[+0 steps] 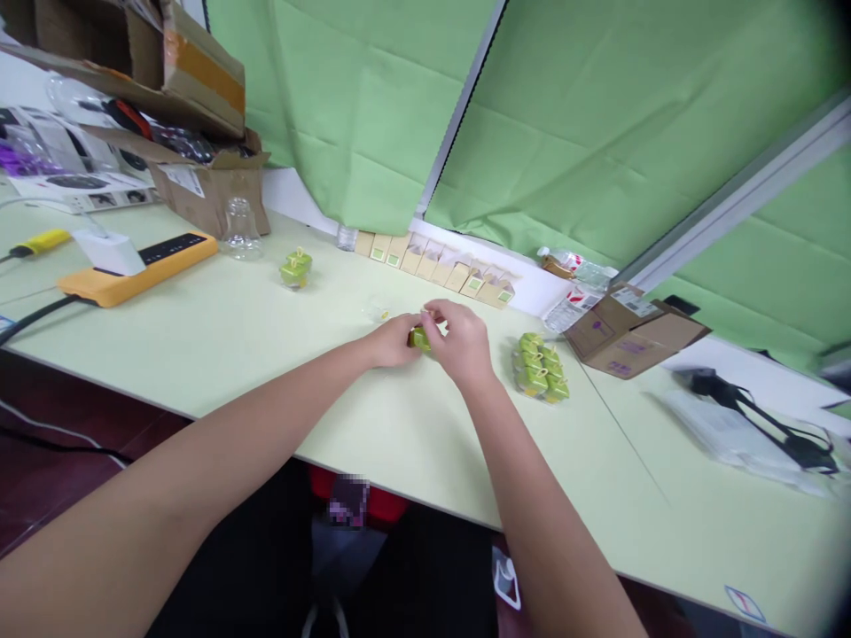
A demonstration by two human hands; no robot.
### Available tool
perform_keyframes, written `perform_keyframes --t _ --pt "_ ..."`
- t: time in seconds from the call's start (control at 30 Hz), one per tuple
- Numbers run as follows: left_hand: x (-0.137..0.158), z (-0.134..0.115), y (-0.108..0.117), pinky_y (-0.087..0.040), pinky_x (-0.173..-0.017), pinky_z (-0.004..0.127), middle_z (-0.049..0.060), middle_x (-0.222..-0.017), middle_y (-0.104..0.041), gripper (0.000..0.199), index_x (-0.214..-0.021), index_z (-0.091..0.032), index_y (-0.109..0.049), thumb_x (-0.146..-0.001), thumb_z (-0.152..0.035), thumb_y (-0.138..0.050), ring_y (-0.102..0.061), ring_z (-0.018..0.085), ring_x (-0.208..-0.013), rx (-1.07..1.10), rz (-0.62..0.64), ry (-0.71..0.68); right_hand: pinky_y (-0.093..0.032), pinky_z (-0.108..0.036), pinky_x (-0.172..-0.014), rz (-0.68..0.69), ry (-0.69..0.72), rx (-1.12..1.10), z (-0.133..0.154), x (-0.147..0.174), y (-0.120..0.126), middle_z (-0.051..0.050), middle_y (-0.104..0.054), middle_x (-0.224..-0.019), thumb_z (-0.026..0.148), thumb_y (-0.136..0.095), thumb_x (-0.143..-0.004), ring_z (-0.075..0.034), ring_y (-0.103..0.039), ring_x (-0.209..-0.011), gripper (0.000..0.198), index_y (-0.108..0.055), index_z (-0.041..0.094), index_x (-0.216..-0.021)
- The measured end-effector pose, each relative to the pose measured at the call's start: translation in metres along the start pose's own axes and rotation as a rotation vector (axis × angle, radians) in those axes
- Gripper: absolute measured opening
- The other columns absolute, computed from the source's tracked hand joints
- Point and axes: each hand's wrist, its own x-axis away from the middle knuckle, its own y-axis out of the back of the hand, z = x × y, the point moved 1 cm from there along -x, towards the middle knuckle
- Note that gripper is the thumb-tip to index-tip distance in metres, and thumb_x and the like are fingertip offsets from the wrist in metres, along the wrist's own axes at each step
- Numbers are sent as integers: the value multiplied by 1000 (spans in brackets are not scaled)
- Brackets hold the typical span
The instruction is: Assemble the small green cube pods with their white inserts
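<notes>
My left hand (394, 342) is closed around the side of a small green box (420, 338) above the middle of the table. From the other side my right hand (464, 341) reaches over it, thumb and forefinger pinched together at the box's top edge. Most of the box is covered by my fingers. A small clear plastic piece (378, 312) lies just beyond my left hand. To the right, several similar green boxes with pale loops on top (540, 368) stand grouped in clear plastic. A smaller group of green boxes (296, 268) sits at the left.
A row of tan cartons (435, 264) lines the wall at the back. An orange power strip (143, 270), a clear plastic jar (240, 229) and cardboard boxes (213, 186) stand left. Plastic bottles (573, 301), an open carton (625, 332) and a black strap (764, 421) are right.
</notes>
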Motion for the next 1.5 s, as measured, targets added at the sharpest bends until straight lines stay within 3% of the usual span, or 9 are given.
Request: perform_keyframes --t 0.1,0.2,0.43,0.8,1.1,1.33,1.5 --pt "-3 5 -2 -51 -73 30 6 -99 -66 38 -108 -19 -60 -70 -17 -64 -62 18 -83 -12 8 -32 -47 -33 -76 -3 -22 139 -43 -1 -9 -4 -69 -81 27 -59 -87 -20 -63 -77 12 -69 22 -92" --pt "-1 10 -5 -50 -69 29 6 -101 -65 37 -108 -19 -59 -71 -16 -61 -60 16 -79 -29 28 -54 -47 -31 -75 13 -40 175 -54 11 -19 -3 -69 -79 26 -61 -85 -19 -63 -78 12 -71 24 -91" --pt "4 -2 -7 -50 -78 31 5 -98 -63 33 -101 -18 -60 -69 -11 -58 -59 17 -86 -84 -3 -200 -47 -29 -75 -31 -152 101 -47 9 -19 1 -71 -79 26 -58 -84 -18 -64 -77 14 -71 26 -87" --pt "4 -3 -7 -52 -74 29 6 -103 -60 38 -103 -18 -61 -67 -7 -59 -60 16 -87 -47 -42 -211 -47 -29 -73 -27 -225 129 -45 11 -22 1 -73 -78 24 -57 -81 -18 -65 -74 17 -73 27 -84" --pt "5 -5 -8 -54 -84 32 7 -114 -60 45 -112 -20 -60 -70 -4 -57 -62 17 -96 -103 -91 -272 -48 -27 -70 -156 -478 -31 -37 12 -22 2 -75 -75 29 -61 -76 -18 -68 -71 13 -74 27 -79" --pt "4 -14 -12 -52 -94 33 7 -122 -61 47 -116 -21 -62 -73 -2 -55 -62 17 -107 -106 -162 -327 -48 -28 -70 -290 -480 1 -32 11 -20 0 -75 -79 35 -60 -79 -19 -68 -71 16 -72 24 -79" --pt "4 -17 -13 -51 -99 35 8 -122 -60 47 -118 -21 -61 -75 -2 -55 -59 19 -115 -137 -166 -353 -48 -31 -72 -299 -452 24 -32 11 -19 -2 -75 -80 36 -58 -82 -20 -69 -71 18 -72 25 -80"
